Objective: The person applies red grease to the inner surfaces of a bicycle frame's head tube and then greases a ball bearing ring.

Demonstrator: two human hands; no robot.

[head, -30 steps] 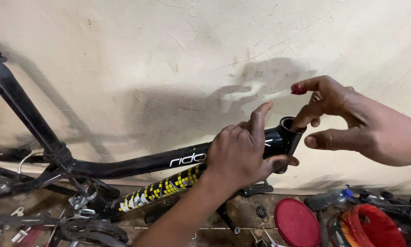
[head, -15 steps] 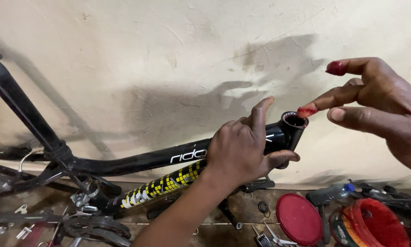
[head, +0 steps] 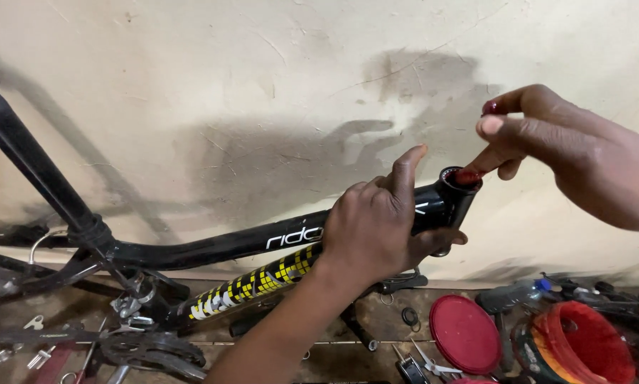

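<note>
A black bicycle frame [head: 213, 249] with a yellow-patterned down tube leans against a pale wall. My left hand [head: 376, 224] grips the frame just behind the head tube [head: 453, 203], thumb raised. My right hand [head: 547, 153] hovers at the upper right; one fingertip, coated in red grease, touches the open top rim of the head tube. Another fingertip also carries red grease.
On the floor at lower right stand an open red tub of grease [head: 582, 345] and its round red lid [head: 465, 333]. A bottle [head: 511, 293], pliers [head: 422, 363] and small parts lie nearby. The crank and chainring [head: 145, 348] sit at lower left.
My right hand drew back from the head tube with fingers spread, then came down again so a greased fingertip now touches the tube's top rim. My left hand kept its grip.
</note>
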